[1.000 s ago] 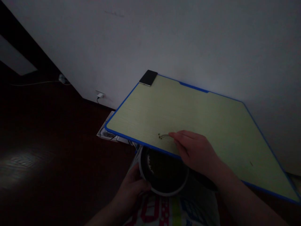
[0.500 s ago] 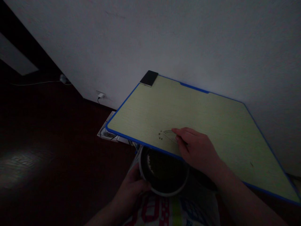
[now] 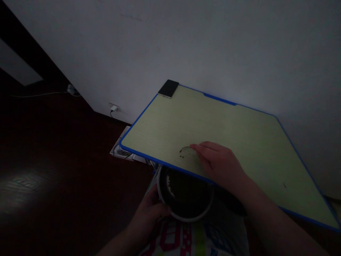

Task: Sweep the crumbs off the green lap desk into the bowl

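My right hand (image 3: 220, 160) pinches a clear protractor (image 3: 188, 150) low over the pale tabletop (image 3: 213, 124). Several small dark grains (image 3: 182, 156) lie at the protractor's left end, close to the table's near edge; their kind is too small to tell. My left hand (image 3: 151, 213) grips the left rim of a round bowl (image 3: 186, 219), thumb over the edge and fingers hidden beneath. The bowl has a pale rim and dark inside, and sits just below the blue table edge, above my lap. What it contains is too dark to make out.
A dark phone (image 3: 168, 88) rests on the table's far left corner, by the wall (image 3: 229, 46). A white plug (image 3: 114, 108) sits in the wall socket. Below the table's left side is a white box (image 3: 121, 151) with cords.
My right hand has slid the protractor slightly left, onto the upper grains, so fewer of them show. The left hand and bowl stay nearly in place.
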Motion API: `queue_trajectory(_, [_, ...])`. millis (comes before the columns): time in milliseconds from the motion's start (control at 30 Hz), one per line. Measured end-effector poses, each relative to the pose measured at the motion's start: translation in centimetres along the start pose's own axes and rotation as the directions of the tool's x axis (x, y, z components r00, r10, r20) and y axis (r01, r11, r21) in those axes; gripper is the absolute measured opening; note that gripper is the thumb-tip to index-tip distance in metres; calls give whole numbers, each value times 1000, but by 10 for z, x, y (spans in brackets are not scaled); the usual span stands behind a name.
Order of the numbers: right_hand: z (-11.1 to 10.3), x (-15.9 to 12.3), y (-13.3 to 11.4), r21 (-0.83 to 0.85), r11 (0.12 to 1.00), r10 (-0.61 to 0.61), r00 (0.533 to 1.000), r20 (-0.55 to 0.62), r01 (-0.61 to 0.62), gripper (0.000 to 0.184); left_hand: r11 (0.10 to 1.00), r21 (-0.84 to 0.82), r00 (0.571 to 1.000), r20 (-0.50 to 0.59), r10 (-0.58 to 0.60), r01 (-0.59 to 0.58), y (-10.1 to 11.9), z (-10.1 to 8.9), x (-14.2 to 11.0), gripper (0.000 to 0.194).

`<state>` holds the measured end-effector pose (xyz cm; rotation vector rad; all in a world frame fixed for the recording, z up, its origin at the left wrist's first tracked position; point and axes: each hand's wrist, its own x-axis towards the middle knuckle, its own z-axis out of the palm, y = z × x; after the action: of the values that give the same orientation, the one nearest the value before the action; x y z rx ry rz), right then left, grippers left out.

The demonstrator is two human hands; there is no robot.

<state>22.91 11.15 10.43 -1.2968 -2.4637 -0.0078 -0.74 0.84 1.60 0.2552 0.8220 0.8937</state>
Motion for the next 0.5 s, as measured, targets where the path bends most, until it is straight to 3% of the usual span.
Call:
queue_trajectory(233, [-7, -18, -2, 36, 998, -43, 999, -16, 44, 44, 1000, -17, 1000, -9, -14, 14, -3, -1, 0, 67])
queue_trajectory(500, [-5, -11, -7, 43, 998, -34, 998, -48, 37, 43, 1000, 3, 1000, -7, -1, 2, -4, -5, 1, 67])
